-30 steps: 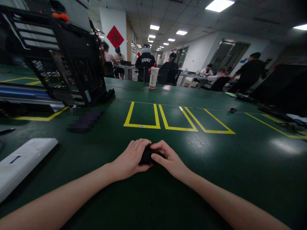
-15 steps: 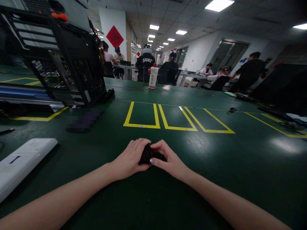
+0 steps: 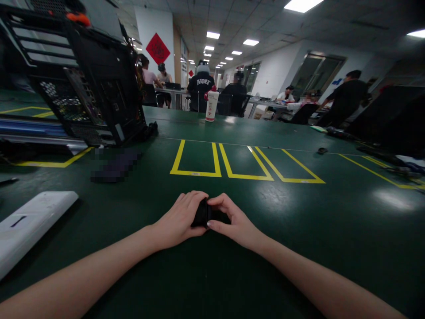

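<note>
Grip is what counts, we reckon: our left hand (image 3: 179,218) is wrapped round a small black box (image 3: 201,215), fingers over the top, thumb underneath, & our right hand (image 3: 234,221) pinches its right edge btwn thumb & fingertips. So the box sits btwn both hands, low over the table (image 3: 206,283); can't tell if it touches. To do this well, we'd prob. let the left hand bear the hold & the right work lightly w/ fingertips only, wrists level, no squeezing, b/c the far side is hidden from us. Count now: 1 black box in hand; 3 yellow tape frames (image 3: 251,178) just beyond the hands; 1 cup (image 3: 211,106) well past them; 1 white box (image 3: 33,226) left of the left hand; 1 computer case (image 3: 126,97) farther off on that side; 1 small black ring (image 3: 322,150) beyond the right hand, well apart.
</note>
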A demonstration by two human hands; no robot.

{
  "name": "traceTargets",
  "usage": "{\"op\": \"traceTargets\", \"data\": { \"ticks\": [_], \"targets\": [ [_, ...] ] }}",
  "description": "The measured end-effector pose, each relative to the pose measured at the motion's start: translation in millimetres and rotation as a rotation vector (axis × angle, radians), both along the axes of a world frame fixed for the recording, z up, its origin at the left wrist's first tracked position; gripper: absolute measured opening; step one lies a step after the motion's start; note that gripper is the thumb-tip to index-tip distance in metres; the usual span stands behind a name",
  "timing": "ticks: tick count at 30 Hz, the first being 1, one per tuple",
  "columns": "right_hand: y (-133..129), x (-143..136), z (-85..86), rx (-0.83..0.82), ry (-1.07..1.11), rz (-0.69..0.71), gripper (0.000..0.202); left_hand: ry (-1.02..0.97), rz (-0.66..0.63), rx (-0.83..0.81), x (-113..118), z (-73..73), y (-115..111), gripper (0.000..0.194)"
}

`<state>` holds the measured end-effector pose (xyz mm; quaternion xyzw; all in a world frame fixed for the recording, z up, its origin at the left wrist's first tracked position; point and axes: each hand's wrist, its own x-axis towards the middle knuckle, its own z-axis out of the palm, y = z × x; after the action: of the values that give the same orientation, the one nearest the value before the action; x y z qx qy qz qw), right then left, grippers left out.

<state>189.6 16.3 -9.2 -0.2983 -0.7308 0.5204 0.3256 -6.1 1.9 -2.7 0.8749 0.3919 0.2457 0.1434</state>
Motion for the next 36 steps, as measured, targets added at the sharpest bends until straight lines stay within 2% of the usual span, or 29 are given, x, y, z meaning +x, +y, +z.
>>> {"op": "traceTargets", "data": {
  "ticks": [5, 10, 15, 20, 31, 36],
  "targets": [
    [-2.0, -2.6, 0.8, -0.060, -0.003, -0.033, 0.020, -0.009, -0.012, -0.004, 0.8, 1.3, 0.2, 0.053],
    [-1.8, -3.2, 3.7, -0.080, -0.027, -0.033, 0.031, -0.003, -0.010, -0.029, 0.6, 1.8, -0.2, 0.054],
    [-0.4, 0.3, 1.5, -0.026, -0.026, 0.011, 0.032, 0.021, -0.007, -0.038, -0.3, 2.5, -1.0, 0.056],
    [-3.1, -2.0, 0.7, -0.093, 0.006, -0.016, 0.022, 0.014, -0.010, -0.047, -0.4, 3.5, -1.2, 0.052],
    [-0.2, 0.2, -1.0, -0.046, 0.000, 0.015, 0.033, 0.029, -0.012, -0.023, -0.1, 1.0, -0.1, 0.057],
    [-1.4, -1.3, -0.7, -0.080, 0.019, -0.016, 0.021, 0.018, -0.021, -0.017, -0.9, 1.1, -0.5, 0.056]
  ]
}}
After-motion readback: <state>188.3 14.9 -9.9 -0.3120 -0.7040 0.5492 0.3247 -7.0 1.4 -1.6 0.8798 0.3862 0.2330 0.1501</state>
